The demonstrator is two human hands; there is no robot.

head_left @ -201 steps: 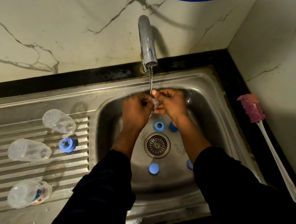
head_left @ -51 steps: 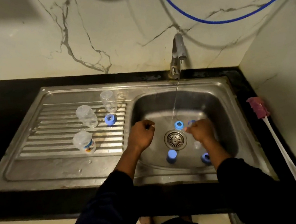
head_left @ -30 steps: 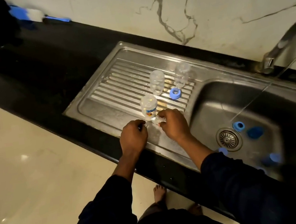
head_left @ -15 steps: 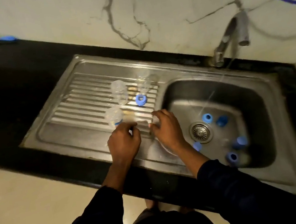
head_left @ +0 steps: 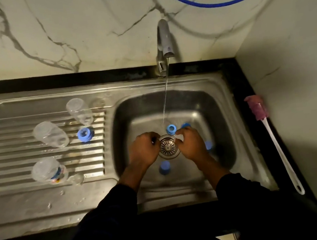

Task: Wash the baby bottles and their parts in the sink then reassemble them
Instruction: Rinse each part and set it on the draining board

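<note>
1. Hands: both are down in the sink basin [head_left: 120, 125], one on each side of the drain strainer [head_left: 167, 147]. L hand [head_left: 144, 151] is left of it with fingers curled under; can't tell if anything's inside. R hand [head_left: 192, 145] is right of it, fingertips bent toward the far side; can't tell if pinching.
2. Key relation: blue ring [head_left: 171, 128] sits just far of the R fingertips, about where the water stream [head_left: 166, 98] lands. Touching or just short, can't tell. Its opening faces up, so there's no long axis to line up w/. R hand is clearly nearer; L would have to cross the strainer.
3. Also in the basin:
   - second blue piece [head_left: 185, 125], right of the ring
   - another blue piece [head_left: 208, 145], right of the R hand
   - blue cap [head_left: 164, 167], near side, btwn the forearms
4. Drainboard [head_left: 9, 169], left: three clear bottles [head_left: 50, 135], apart from each other, a blue collar [head_left: 85, 134] btwn them, and a small clear part [head_left: 77, 178] at the near edge.
5. Probably next: R hand takes the ring and rinses it. Wet plastic will likely slip.
6. Bottle brush [head_left: 273, 141] lies on the counter, right, well apart from the hands.
</note>
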